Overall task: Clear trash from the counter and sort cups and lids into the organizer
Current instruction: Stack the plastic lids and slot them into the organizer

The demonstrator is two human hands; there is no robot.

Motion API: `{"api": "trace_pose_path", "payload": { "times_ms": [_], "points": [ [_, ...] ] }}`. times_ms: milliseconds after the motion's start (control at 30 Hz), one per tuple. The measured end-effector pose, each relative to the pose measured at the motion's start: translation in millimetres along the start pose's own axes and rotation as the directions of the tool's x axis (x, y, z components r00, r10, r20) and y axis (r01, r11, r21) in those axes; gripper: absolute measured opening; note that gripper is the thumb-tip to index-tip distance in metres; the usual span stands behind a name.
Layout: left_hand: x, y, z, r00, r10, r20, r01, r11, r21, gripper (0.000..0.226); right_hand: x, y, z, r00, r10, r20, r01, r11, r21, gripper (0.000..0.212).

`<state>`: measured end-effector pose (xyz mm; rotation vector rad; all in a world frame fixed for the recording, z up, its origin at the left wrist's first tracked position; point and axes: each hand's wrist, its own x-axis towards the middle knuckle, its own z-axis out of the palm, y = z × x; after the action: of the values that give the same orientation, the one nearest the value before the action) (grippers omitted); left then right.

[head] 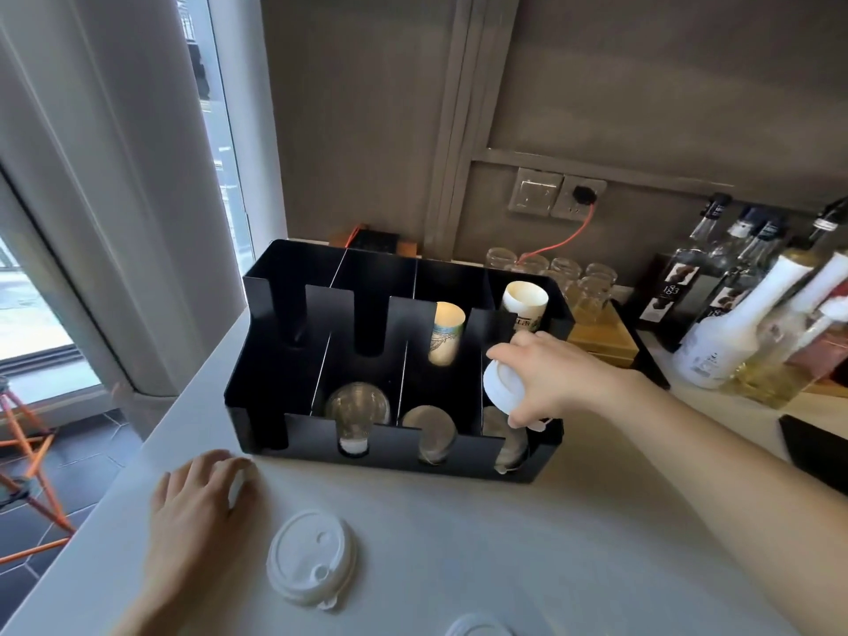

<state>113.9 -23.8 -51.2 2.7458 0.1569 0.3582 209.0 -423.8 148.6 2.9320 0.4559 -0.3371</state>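
The right hand (pixel 546 383) pinches a white lid (pixel 500 387) by its rim, thumb below and fingers above, and holds it tilted on edge over the front right slot of the black organizer (pixel 257 392); that tilt looks chosen so the lid can slide in upright like the clear lids (pixel 358 406) already standing in the front slots; the rear slots hold the paper cups (pixel 445 332) lying mouth-forward, so cups sit behind and lids in front; the left hand (pixel 192 502) lies palm down on the surface (pixel 550 543) just before the organizer, fingers bent over a small white edge; I cannot tell whether it grips anything or merely steadies the body; a loose lid (pixel 312 557) lies flat near it, and another lid (pixel 477 630) shows at the lower edge, both probably still to be sorted.
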Motion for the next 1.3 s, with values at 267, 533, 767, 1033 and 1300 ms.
{"api": "trace_pose_path", "payload": {
  "times_ms": [267, 533, 767, 1033, 1300],
  "points": [
    [0.9, 2.2, 0.6, 1.0, 0.0, 0.011, -0.001, 0.999, 0.053, 0.028, 0.8, -3.5, 10.0, 1.0, -0.005, 0.027, 0.007, 0.999, -0.042, 0.076],
    [-0.1, 6.7, -3.7, 1.0, -0.015, 0.023, 0.014, 0.999, 0.034, 0.025, -2.2, -1.2, 16.4, 0.999, 0.0, -0.041, -0.001, 1.0, -0.013, 0.1],
    [-1.4, 8.2, -6.3, 0.998, -0.031, 0.048, 0.029, 0.999, 0.037, 0.028, -25.3, -1.3, 24.2, 0.983, 0.033, -0.178, -0.01, 0.992, 0.126, 0.073],
    [-4.1, 17.9, -12.2, 0.995, -0.075, 0.067, 0.08, 0.993, -0.086, 0.034, -62.2, -17.3, 39.6, 0.886, 0.092, -0.454, 0.075, 0.939, 0.337, 0.035],
    [-46.5, 63.1, -27.3, 0.973, 0.083, 0.215, 0.038, 0.862, -0.505, 0.059, -101.8, -39.8, 83.4, 0.893, 0.179, -0.413, 0.112, 0.8, 0.589, 0.028]
  ]
}}
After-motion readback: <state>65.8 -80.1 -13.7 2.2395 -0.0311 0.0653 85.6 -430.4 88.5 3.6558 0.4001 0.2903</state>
